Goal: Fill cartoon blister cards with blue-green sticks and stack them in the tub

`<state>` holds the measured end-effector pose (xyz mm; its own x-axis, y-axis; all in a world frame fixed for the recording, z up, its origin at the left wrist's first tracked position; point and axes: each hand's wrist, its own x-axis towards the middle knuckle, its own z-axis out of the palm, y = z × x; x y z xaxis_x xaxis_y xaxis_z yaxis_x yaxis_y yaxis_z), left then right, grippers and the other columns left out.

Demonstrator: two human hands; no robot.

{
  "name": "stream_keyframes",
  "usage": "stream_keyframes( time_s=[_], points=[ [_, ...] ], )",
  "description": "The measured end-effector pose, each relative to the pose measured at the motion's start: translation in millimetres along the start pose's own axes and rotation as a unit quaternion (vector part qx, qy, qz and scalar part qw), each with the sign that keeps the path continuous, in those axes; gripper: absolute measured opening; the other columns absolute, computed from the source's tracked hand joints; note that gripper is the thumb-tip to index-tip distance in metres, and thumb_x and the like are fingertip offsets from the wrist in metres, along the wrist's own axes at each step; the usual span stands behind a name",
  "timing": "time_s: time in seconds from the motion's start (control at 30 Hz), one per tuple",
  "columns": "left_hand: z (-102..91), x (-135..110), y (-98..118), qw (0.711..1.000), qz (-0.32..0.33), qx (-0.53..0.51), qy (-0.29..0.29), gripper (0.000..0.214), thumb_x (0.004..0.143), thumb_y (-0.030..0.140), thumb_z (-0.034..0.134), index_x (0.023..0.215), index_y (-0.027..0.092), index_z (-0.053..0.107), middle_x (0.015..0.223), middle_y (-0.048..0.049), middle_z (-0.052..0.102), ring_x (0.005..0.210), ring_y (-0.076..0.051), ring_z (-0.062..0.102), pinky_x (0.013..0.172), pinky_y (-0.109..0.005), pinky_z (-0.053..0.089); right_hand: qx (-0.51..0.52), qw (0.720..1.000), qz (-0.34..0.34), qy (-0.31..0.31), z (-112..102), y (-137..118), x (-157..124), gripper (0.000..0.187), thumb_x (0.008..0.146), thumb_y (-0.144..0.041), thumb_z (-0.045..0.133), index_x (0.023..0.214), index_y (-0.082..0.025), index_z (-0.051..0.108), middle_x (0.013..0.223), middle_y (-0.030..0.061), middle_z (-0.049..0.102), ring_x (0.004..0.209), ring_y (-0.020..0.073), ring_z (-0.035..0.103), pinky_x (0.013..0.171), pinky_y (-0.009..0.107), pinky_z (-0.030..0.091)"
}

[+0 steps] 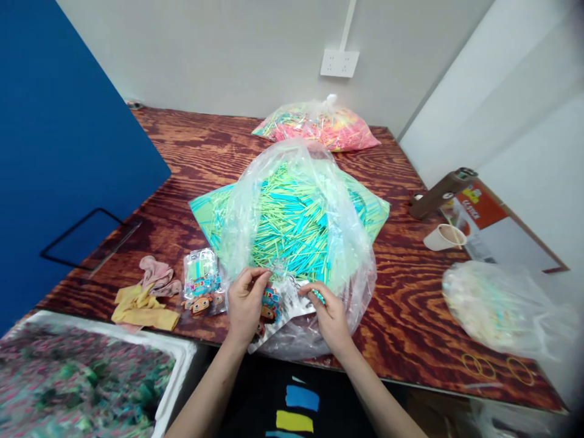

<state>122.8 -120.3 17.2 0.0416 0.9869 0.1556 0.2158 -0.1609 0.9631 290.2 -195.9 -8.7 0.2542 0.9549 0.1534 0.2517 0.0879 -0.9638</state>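
Observation:
A large clear plastic bag (351, 261) stands open in front of me, full of thin green and blue sticks (292, 222). At its near edge lies a small printed pouch (292, 301), white and silver with cartoon figures. My left hand (246, 304) is closed in a pinch on the pouch's upper left edge. In the closed fingers of my right hand (332, 316) is a small bundle of sticks (318, 296), only its blue-green ends showing, beside the pouch's right side. Several similar pouches (203, 283), at least one filled with sticks, lie to the left.
A tied bag of pink and green sticks (319, 125) sits at the back. Pink and yellow cloths (146, 307) lie left, above a white-rimmed bin (177, 359). A brown flask (440, 191), paper cup (443, 238), another plastic bag (488, 304) and rubber bands (479, 366) are right.

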Motion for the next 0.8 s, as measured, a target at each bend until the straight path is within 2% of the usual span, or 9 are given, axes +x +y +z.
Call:
stream_keyframes(
  time_s=[0.23,0.47,0.8],
  points=[
    [2.6,2,3,0.998,-0.031,-0.058,-0.014,0.019,0.086,0.033,0.063,0.082,0.017,0.072,0.081,-0.0011,0.065,0.076,-0.014,0.059,0.07,-0.023,0.045,0.009,1.0,0.004,-0.001,0,1,2,0.019,0.097,-0.03,0.049,0.093,-0.023,0.066,0.089,0.0039,0.066,0.088,0.0202,0.062,0.083,0.032,0.047],
    [5.4,5,-8,0.991,-0.09,-0.102,-0.014,0.021,0.084,0.037,0.067,0.089,0.018,0.074,0.083,-0.0003,0.067,0.078,-0.014,0.059,0.073,-0.022,0.045,0.008,1.0,0.009,-0.002,-2,-3,5,0.018,0.096,-0.029,0.049,0.091,-0.022,0.065,0.087,0.0036,0.066,0.087,0.0201,0.062,0.082,0.032,0.046],
    [3.3,2,-15,0.984,-0.129,-0.123,-0.014,0.025,0.081,0.041,0.07,0.09,0.018,0.075,0.083,-0.0013,0.07,0.077,-0.014,0.063,0.074,-0.023,0.049,0.016,1.0,0.018,0.003,0,-2,5,0.02,0.097,-0.031,0.049,0.09,-0.022,0.064,0.086,0.0036,0.065,0.086,0.0198,0.062,0.081,0.03,0.046]
  ],
)
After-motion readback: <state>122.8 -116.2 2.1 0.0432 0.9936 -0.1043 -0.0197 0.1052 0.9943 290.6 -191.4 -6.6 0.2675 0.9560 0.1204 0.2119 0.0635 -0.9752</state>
